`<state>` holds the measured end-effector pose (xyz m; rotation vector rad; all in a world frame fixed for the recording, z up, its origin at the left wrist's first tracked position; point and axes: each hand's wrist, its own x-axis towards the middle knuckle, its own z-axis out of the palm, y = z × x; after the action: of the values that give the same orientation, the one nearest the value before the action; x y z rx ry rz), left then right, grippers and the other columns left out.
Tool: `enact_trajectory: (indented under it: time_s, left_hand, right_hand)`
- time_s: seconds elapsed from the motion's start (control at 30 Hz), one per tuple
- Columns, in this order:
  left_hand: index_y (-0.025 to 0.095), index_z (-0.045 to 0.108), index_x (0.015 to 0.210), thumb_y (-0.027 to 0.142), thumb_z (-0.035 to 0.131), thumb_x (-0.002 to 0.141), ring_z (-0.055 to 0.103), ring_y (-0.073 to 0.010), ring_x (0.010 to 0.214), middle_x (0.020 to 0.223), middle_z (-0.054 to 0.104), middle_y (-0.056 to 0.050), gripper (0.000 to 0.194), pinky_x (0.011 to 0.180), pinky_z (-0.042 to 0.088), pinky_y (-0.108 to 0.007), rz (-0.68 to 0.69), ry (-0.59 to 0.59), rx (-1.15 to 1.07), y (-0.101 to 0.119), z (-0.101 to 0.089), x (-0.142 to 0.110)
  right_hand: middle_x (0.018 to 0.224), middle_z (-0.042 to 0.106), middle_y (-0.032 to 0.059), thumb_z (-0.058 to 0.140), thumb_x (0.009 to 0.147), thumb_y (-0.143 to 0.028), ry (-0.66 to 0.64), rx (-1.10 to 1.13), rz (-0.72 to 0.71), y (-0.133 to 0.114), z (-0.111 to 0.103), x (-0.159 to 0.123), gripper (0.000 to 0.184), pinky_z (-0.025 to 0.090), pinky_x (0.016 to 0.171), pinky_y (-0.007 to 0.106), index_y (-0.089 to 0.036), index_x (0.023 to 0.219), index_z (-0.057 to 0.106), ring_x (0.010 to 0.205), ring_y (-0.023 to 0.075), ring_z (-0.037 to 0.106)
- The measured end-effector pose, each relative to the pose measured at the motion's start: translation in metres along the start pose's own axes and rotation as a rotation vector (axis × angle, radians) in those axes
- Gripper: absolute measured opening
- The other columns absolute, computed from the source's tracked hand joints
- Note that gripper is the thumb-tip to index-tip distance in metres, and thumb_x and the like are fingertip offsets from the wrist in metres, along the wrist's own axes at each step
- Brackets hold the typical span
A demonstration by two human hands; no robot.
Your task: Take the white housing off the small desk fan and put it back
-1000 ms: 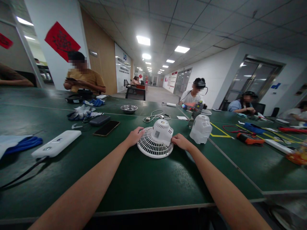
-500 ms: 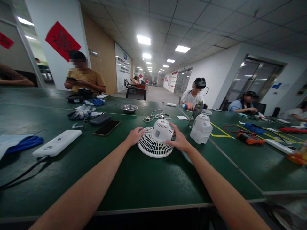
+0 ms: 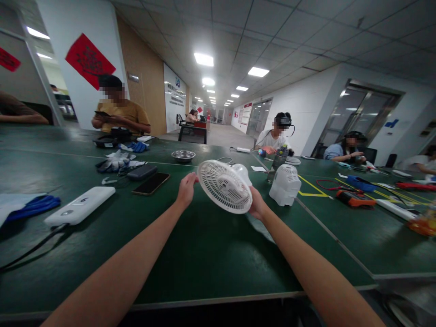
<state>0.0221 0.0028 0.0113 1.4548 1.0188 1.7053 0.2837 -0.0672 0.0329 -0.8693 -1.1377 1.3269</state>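
A white fan head [image 3: 223, 186] with a round slotted grille is held tilted above the green table, its open inner side facing me and a small shaft at its centre. My right hand [image 3: 258, 204] grips it from the right, around the housing and rim, with the fingers mostly hidden behind it. At the left rim, my left hand [image 3: 186, 190] has its fingers curled together, the tips touching the edge. To the right stands a white vented plastic housing [image 3: 285, 185], upright on the table. Behind the fan head lies a white cable [image 3: 225, 159], partly covered.
A phone [image 3: 151, 184], a dark power bank [image 3: 142, 171] and a white power bank [image 3: 81, 206] lie left. Further back are a metal bowl [image 3: 183, 156] and gloves [image 3: 117, 161]. A bottle [image 3: 278, 161] stands behind the housing; an orange multimeter [image 3: 355, 198] lies right. Other people sit around the table.
The fan head has been lifted from the table and turned over, from housing up to its hollow side facing me. My right hand has shifted behind it; my left hand has moved slightly left.
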Motion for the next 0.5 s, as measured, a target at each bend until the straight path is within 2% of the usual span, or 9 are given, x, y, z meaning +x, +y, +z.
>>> enact_trajectory:
  time_s: [0.03,0.1,0.17,0.27,0.4,0.5]
  left_hand:
    - [0.015,0.061,0.082,0.059,0.049,0.086,0.060,-0.0158,0.074,0.081,0.066,-0.005,0.045,0.070,0.048,-0.027,-0.021,-0.023,-0.036,0.000,0.002,-0.002]
    - [0.015,0.061,0.096,0.056,0.058,0.082,0.063,-0.0162,0.075,0.087,0.068,-0.005,0.043,0.072,0.051,-0.029,-0.101,-0.097,-0.121,-0.001,0.006,-0.005]
    - [0.014,0.061,0.102,0.052,0.067,0.077,0.066,-0.0176,0.074,0.088,0.070,-0.006,0.046,0.072,0.053,-0.033,-0.186,-0.168,-0.195,-0.003,0.010,-0.009]
    - [0.011,0.065,0.096,0.048,0.074,0.071,0.068,-0.0191,0.071,0.082,0.071,-0.007,0.045,0.071,0.055,-0.037,-0.256,-0.201,-0.209,-0.003,0.013,-0.013]
    - [0.009,0.069,0.088,0.043,0.078,0.067,0.067,-0.0196,0.064,0.076,0.072,-0.009,0.041,0.064,0.057,-0.037,-0.274,-0.168,-0.113,0.001,0.012,-0.016]
    - [0.009,0.070,0.089,0.041,0.078,0.068,0.068,-0.0203,0.064,0.076,0.073,-0.008,0.039,0.061,0.058,-0.036,-0.232,-0.171,-0.064,0.006,0.011,-0.017]
  right_hand:
    - [0.093,0.072,0.0031,0.060,0.080,-0.044,-0.053,0.075,0.088,0.002,0.002,0.000,0.038,0.054,0.079,0.040,-0.023,0.111,0.059,0.088,0.0238,0.067]
    - [0.090,0.072,0.0041,0.052,0.086,-0.045,-0.124,0.165,0.216,0.005,0.006,-0.002,0.031,0.054,0.081,0.040,-0.021,0.102,0.062,0.091,0.0236,0.067]
    - [0.087,0.072,0.0034,0.048,0.088,-0.044,-0.129,0.207,0.260,0.007,0.008,-0.004,0.029,0.053,0.082,0.039,-0.020,0.098,0.062,0.092,0.0221,0.067]
    - [0.088,0.072,0.0029,0.045,0.090,-0.044,-0.138,0.230,0.272,0.007,0.010,-0.007,0.029,0.053,0.084,0.039,-0.021,0.098,0.061,0.093,0.0210,0.067]
    - [0.093,0.071,0.0045,0.047,0.088,-0.042,-0.231,0.208,0.278,0.007,0.011,-0.006,0.029,0.053,0.084,0.040,-0.021,0.103,0.059,0.093,0.0227,0.066]
    - [0.095,0.070,0.0035,0.055,0.083,-0.041,-0.176,0.143,0.158,0.009,0.003,0.003,0.036,0.052,0.084,0.041,-0.023,0.114,0.054,0.091,0.0227,0.066]
